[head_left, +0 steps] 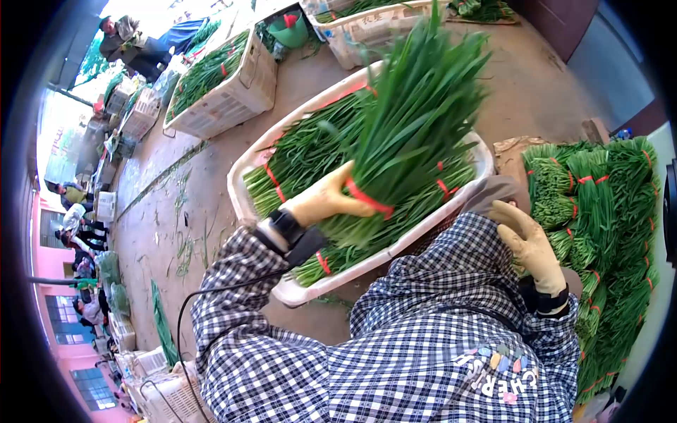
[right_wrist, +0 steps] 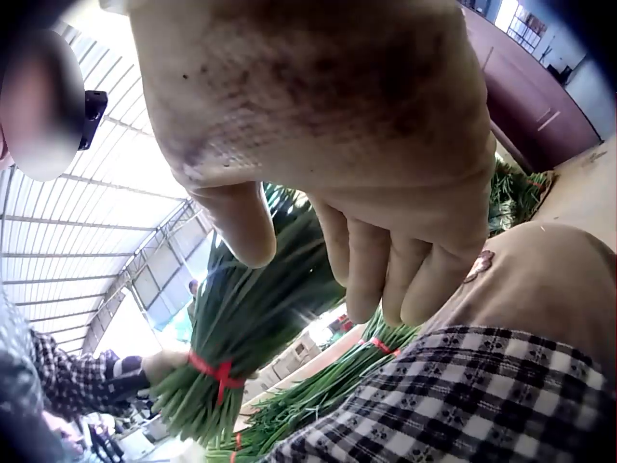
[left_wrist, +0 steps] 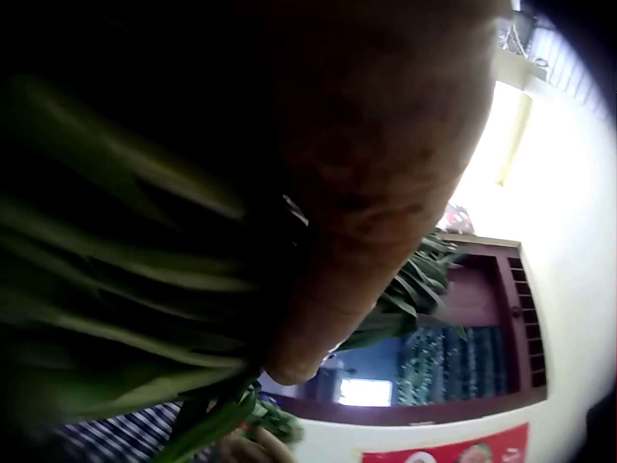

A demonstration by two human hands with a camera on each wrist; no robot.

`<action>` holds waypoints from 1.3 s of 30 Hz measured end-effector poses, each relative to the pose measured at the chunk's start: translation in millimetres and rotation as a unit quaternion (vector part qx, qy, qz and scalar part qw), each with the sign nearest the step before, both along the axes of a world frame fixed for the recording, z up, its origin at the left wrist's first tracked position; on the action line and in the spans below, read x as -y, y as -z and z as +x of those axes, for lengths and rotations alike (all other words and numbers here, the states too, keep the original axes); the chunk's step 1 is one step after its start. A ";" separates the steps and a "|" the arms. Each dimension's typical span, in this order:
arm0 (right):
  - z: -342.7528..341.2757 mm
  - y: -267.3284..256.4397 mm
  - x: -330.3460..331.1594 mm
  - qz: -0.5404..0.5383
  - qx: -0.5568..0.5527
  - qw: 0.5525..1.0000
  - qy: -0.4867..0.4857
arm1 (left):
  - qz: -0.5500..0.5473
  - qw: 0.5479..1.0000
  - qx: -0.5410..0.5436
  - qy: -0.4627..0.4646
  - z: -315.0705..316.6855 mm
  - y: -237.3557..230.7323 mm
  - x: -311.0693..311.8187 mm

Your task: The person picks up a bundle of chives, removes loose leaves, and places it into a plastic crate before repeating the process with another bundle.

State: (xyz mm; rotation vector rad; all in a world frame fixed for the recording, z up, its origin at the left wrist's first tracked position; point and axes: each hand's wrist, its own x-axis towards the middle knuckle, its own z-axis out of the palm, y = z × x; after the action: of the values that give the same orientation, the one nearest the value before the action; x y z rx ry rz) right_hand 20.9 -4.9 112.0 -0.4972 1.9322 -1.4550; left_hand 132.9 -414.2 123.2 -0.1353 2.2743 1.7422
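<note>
My gloved left hand grips a bunch of garlic chives near its red tie, holding it over a white crate. The leaves fan upward and are slightly blurred. More tied chives lie inside that crate. In the left wrist view, a gloved finger lies across dark leaves. My right hand, also gloved, is beside my knee with relaxed fingers and holds nothing. The right wrist view shows its fingers hanging loose in front of the held bunch.
Stacked chive bunches with red ties line my right side. Another full crate stands ahead to the left, and a further crate stands beyond. A green bucket sits between them. Several people work along the far left.
</note>
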 end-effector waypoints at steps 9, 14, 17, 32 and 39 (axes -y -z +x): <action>-12.2 12.4 15.6 0.018 -0.051 0.998 -0.039 | -0.422 0.901 0.088 0.058 190.0 103.2 52.4; -9.0 8.2 29.4 0.042 -0.040 0.997 -0.053 | -0.464 0.879 0.065 0.089 201.3 111.3 43.9; -10.6 13.7 30.7 0.027 -0.011 0.998 -0.056 | -0.440 0.887 0.081 0.113 179.5 102.9 51.8; -3.5 15.9 -5.7 0.008 -0.071 0.997 -0.002 | -0.499 0.839 -0.013 0.215 138.8 149.2 -2.9; 9.9 18.3 -107.6 0.036 -0.161 0.978 0.127 | -0.537 0.759 0.054 0.364 88.3 114.0 -5.4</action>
State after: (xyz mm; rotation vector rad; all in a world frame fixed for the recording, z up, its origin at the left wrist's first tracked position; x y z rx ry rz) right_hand 30.8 102.8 93.7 -0.4899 2.3677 -1.5283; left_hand 221.2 -408.7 9.3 0.3778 2.4186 -0.0451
